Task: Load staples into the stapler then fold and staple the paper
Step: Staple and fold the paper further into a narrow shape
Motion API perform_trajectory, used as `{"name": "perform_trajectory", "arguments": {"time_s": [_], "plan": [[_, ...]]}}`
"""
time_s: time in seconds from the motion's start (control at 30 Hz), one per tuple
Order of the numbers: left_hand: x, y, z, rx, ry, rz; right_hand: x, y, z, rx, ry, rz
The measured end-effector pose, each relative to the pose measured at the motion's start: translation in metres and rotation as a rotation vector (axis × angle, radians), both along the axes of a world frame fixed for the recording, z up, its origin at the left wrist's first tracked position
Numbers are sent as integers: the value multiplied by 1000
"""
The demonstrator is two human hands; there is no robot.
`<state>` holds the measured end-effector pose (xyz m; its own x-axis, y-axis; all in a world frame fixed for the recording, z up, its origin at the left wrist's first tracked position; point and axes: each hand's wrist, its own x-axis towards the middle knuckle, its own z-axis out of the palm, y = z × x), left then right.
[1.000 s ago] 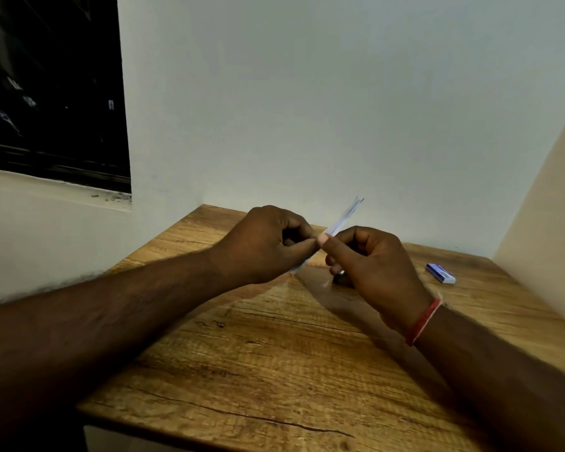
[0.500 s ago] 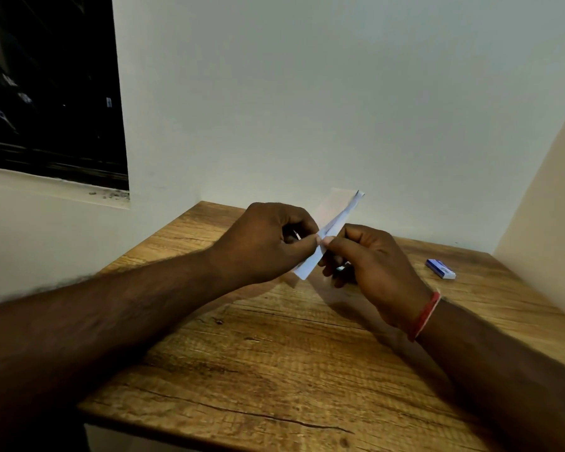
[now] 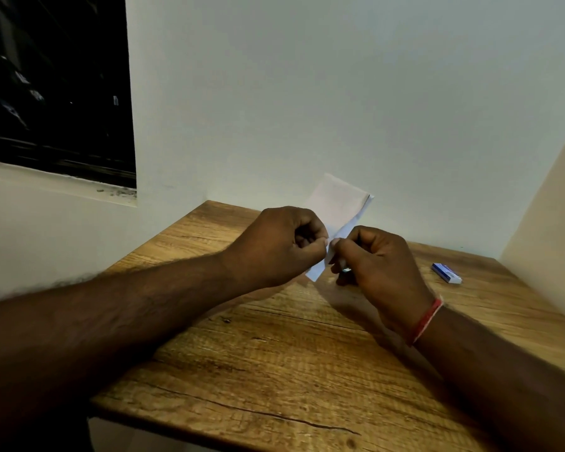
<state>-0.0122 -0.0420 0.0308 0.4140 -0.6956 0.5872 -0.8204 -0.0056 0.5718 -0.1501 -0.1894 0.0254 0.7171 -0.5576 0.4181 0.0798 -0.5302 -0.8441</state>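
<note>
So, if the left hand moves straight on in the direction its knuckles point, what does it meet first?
Most likely the right hand: the left hand points rightward, and their fingertips nearly touch across the folded paper pinched between them.

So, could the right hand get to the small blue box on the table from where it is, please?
Probably yes: the blue box lies in the open just beside the right hand, but that hand is pinching the paper.

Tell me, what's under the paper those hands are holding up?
Beneath the paper is bare wooden table. The left hand and right hand pinch it above the surface. Something small shows under the right fingers, too hidden to identify.
</note>
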Motion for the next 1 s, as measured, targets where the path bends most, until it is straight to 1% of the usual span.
{"name": "perform_trajectory", "arguments": {"time_s": [0.17,0.37,0.43,0.57,0.7,0.83,1.0], "plan": [[1,3,-1,4,-3,-9,-1,2,1,86,-41,-30],[0,2,-3,-21,-36,28,0,4,1,154,-59,18],[0,1,-3,-22,-19,45,1,4,1,184,-58,45],[3,0,-4,-33,97,60,1,6,1,254,-54,105],[8,1,-3,-55,228,16,2,6,-2,168,-5,80],[10,2,-3,-62,355,-47,2,3,-2,159,5,83],[7,3,-1,-77,508,-123,0,1,0,182,-9,138]]}}
